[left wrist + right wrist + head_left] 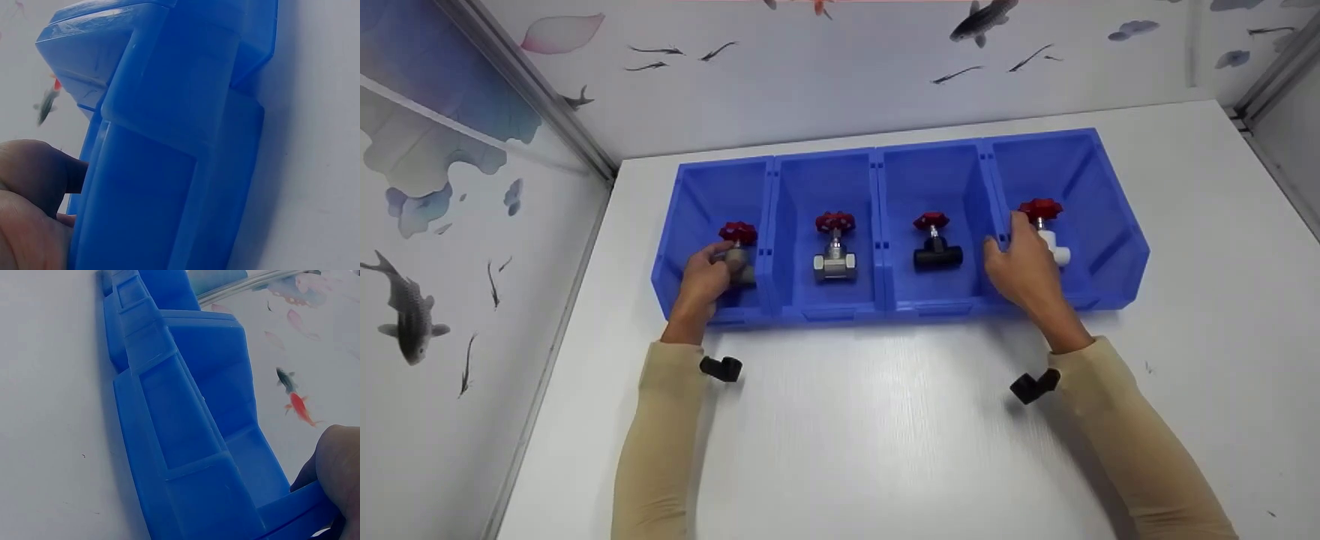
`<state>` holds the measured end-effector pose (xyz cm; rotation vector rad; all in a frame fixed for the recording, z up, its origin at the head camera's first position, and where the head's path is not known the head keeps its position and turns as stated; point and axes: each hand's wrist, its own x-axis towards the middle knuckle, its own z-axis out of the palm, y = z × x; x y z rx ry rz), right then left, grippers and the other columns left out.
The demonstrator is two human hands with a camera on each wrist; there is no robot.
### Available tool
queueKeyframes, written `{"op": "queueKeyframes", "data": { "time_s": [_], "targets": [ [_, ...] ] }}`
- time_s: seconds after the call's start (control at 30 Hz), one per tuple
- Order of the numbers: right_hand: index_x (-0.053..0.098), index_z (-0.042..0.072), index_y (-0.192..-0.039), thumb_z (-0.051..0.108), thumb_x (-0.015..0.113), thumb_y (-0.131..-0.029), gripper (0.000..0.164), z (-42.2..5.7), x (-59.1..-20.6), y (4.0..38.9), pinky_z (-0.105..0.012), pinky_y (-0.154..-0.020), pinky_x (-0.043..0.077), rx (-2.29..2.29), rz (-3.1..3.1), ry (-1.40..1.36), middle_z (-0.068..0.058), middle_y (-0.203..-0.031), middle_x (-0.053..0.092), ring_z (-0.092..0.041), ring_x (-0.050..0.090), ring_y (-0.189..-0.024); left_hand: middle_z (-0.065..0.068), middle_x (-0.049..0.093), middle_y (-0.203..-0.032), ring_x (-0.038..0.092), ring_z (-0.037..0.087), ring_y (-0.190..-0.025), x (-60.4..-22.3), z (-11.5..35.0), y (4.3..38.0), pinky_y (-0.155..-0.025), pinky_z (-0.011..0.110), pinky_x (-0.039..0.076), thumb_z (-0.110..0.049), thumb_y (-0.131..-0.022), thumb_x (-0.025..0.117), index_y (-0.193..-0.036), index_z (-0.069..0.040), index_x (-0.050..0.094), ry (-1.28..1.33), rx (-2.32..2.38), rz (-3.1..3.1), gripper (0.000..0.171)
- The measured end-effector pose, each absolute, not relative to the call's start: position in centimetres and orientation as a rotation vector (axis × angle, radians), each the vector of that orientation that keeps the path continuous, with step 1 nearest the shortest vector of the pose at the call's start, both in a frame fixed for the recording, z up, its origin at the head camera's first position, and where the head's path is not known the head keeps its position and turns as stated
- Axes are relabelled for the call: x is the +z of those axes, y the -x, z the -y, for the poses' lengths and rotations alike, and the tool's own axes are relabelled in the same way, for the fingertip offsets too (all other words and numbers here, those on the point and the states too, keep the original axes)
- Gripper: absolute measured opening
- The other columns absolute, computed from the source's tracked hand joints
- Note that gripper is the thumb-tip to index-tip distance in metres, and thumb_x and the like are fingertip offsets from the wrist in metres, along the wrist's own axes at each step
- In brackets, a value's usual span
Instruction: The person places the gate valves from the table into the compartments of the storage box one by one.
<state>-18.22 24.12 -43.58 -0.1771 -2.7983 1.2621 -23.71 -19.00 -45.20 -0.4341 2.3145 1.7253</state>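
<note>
In the head view my left hand (pixel 706 277) reaches into the leftmost blue bin (pixel 664 259), its fingers and thumb at the grey valve (pixel 737 259) with a red handwheel. The left wrist view shows that hand (pixel 34 197) behind the front wall; the valve is hidden there. My right hand (pixel 1024 262) straddles the divider of the rightmost bin (pixel 1117 255), thumb on the left side, fingers beside the white valve (pixel 1057 251) with a red handwheel. I cannot tell whether they hold it. In the right wrist view the hand (pixel 340 467) is over the divider.
Between the hands, a metal valve (pixel 835 262) and a black valve (pixel 937 255), both with red handwheels, lie in the middle bins. The joined bins stand on a white table (pixel 847 420) before a fish-patterned back wall (pixel 840 82). Side panels border the table.
</note>
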Motion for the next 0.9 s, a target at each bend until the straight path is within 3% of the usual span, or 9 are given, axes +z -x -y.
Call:
{"op": "queueKeyframes", "data": {
  "time_s": [0.17,0.4,0.67,0.9],
  "targets": [
    [0.036,-0.005,-0.143,0.024,0.044,-0.101,0.052,-24.1,-43.48,18.16,-0.06,-0.091,0.047,1.265,2.806,0.187,-0.028,-0.127,0.055,-0.04,0.056,-0.107,0.013,0.049,-0.124,0.048,0.02,-0.097,-45.14,18.97,23.6,-0.078,0.029,0.042,-0.005,-0.097,0.049,-0.147,-0.006,0.046,0.422,1.722,-2.333,0.05],
    [0.033,-0.005,-0.146,0.025,0.044,-0.102,0.054,-24.12,-43.31,18.09,-0.062,-0.096,0.045,1.301,2.824,0.197,-0.029,-0.135,0.051,-0.041,0.055,-0.114,0.016,0.045,-0.141,0.045,0.025,-0.11,-45.12,18.9,23.57,-0.086,0.03,0.041,-0.006,-0.097,0.05,-0.146,-0.004,0.046,0.417,1.678,-2.374,0.049],
    [0.031,-0.004,-0.146,0.026,0.043,-0.103,0.055,-24.12,-43.24,18.13,-0.061,-0.093,0.047,1.321,2.83,0.2,-0.028,-0.133,0.051,-0.04,0.055,-0.108,0.021,0.047,-0.141,0.046,0.027,-0.115,-45.1,18.92,23.65,-0.093,0.033,0.041,-0.004,-0.096,0.05,-0.145,-0.001,0.046,0.404,1.632,-2.419,0.049],
    [0.033,-0.004,-0.145,0.026,0.043,-0.102,0.053,-24.08,-43.32,18.18,-0.057,-0.088,0.049,1.306,2.826,0.203,-0.026,-0.129,0.053,-0.039,0.056,-0.104,0.02,0.049,-0.137,0.047,0.027,-0.114,-45.04,19.02,23.64,-0.091,0.033,0.042,-0.003,-0.095,0.049,-0.145,-0.001,0.046,0.401,1.593,-2.448,0.051]
  ]
}}
